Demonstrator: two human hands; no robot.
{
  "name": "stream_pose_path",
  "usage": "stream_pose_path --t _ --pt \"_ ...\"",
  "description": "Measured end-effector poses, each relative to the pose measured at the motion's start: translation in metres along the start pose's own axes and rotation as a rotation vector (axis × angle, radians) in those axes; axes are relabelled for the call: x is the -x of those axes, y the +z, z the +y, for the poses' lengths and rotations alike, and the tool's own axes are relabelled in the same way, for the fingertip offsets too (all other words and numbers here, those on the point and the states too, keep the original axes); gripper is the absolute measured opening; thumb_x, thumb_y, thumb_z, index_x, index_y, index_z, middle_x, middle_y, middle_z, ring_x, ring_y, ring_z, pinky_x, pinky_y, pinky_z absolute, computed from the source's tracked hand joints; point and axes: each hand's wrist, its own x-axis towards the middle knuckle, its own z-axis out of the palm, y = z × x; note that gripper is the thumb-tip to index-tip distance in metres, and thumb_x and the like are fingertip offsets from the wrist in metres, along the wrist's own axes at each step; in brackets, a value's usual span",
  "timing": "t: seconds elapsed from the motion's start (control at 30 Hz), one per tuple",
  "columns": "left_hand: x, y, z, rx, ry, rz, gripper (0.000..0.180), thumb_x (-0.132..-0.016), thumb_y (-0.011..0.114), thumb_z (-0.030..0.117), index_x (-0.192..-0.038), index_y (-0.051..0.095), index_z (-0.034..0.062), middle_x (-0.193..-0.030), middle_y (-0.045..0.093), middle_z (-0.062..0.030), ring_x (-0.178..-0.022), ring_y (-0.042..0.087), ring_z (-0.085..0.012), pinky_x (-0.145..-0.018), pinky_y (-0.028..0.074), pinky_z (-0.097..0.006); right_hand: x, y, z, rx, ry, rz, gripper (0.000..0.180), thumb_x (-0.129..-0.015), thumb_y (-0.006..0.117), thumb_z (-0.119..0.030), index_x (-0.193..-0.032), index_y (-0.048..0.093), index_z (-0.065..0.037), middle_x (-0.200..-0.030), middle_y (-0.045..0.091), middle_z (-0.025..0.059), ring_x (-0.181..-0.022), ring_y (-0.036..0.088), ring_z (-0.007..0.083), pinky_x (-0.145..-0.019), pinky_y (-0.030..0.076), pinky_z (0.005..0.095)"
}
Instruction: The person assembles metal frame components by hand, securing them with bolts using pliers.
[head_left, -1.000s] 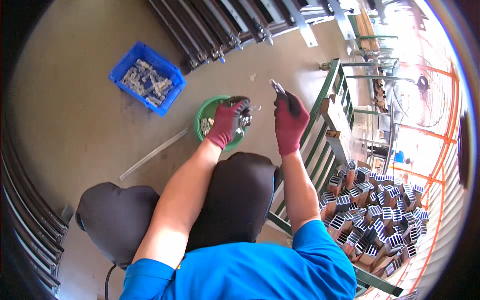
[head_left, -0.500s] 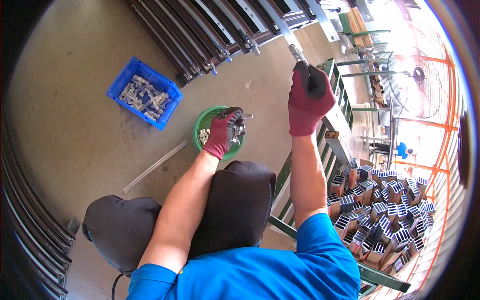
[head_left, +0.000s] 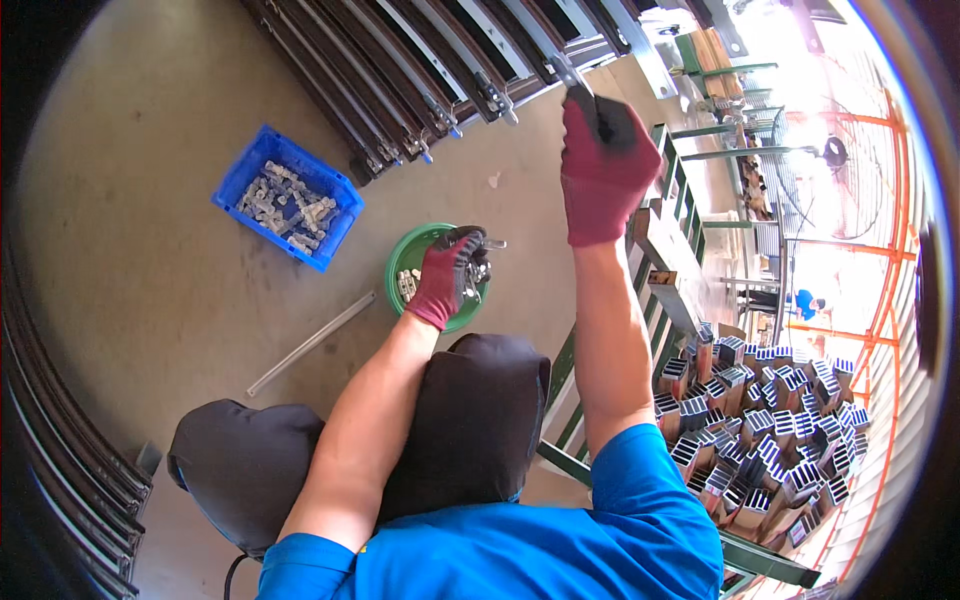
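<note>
Through my head camera I have the right hand (head_left: pixel 607 165), in a maroon glove with black fingers, stretched out ahead of the body, its fingers closed on a small metal fitting (head_left: pixel 570 72). That fitting points up at the lower ends of the dark rails (head_left: pixel 340 80) racked along the top of my view; it blurs into them, so I can't fairly say whether it touches one. My left hand (head_left: pixel 447 275), gloved alike, is curled around several shiny metal pieces (head_left: pixel 475 275), one jutting out past the fingers, and sits over the green basin (head_left: pixel 393 262). Pale fittings (head_left: pixel 408 284) lie in that basin, left of the glove. Farther left on the floor I see a blue bin (head_left: pixel 347 205) holding more whitish fittings (head_left: pixel 290 205), and a slim pale strip (head_left: pixel 312 343) lying slantwise near the basin. On my right stands a green frame (head_left: pixel 775 562), with bundled metal profiles (head_left: pixel 770 430) beside it.
</note>
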Motion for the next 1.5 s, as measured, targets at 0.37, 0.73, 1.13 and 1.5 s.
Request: stream_pose_path --t 0.37,0.73,1.13,1.5 --pt "-0.001 0.004 0.008 0.019 0.018 -0.066 0.019 -0.095 0.072 0.016 -0.111 0.072 0.0045 -0.082 0.066 -0.0054 -0.062 0.059 -0.0149 -0.056 0.049 -0.03 -0.026 0.006 -0.033 0.638 -0.183 -0.099 0.02 -0.091 0.076 -0.024 -0.09 0.075 -0.004 -0.067 0.07 0.0089 -0.056 0.067 0.0148 -0.056 0.051 0.0293" --pt "-0.001 0.015 0.006 -0.127 0.233 -0.159 0.02 -0.098 0.07 0.017 -0.114 0.071 0.0053 -0.083 0.069 -0.004 -0.065 0.063 -0.0137 -0.056 0.053 -0.03 0.089 -0.036 0.034 0.508 0.107 -0.569 0.027 -0.093 0.071 -0.033 -0.106 0.074 -0.01 -0.087 0.073 0.0184 -0.085 0.072 0.0384 -0.075 0.057 0.0458" --pt "-0.006 0.006 -0.003 -0.111 0.286 -0.039 0.024 -0.101 0.067 0.028 -0.112 0.071 0.0078 -0.084 0.066 -0.0017 -0.069 0.061 -0.0128 -0.061 0.054 -0.03 0.027 -0.09 -0.026 0.145 0.208 -0.189 0.016 -0.091 0.077 -0.011 -0.103 0.072 -0.003 -0.075 0.072 0.0061 -0.064 0.065 0.0082 -0.059 0.052 0.0264" --pt "-0.003 0.005 0.003 -0.038 0.114 -0.024 0.025 -0.102 0.064 0.029 -0.112 0.071 0.0075 -0.082 0.063 -0.0009 -0.07 0.061 -0.013 -0.063 0.052 -0.029 -0.021 -0.083 -0.039 0.189 -0.009 -0.029 0.01 -0.094 0.075 -0.009 -0.1 0.073 -0.002 -0.078 0.068 -0.0011 -0.06 0.054 0.0016 -0.054 0.041 0.0207"
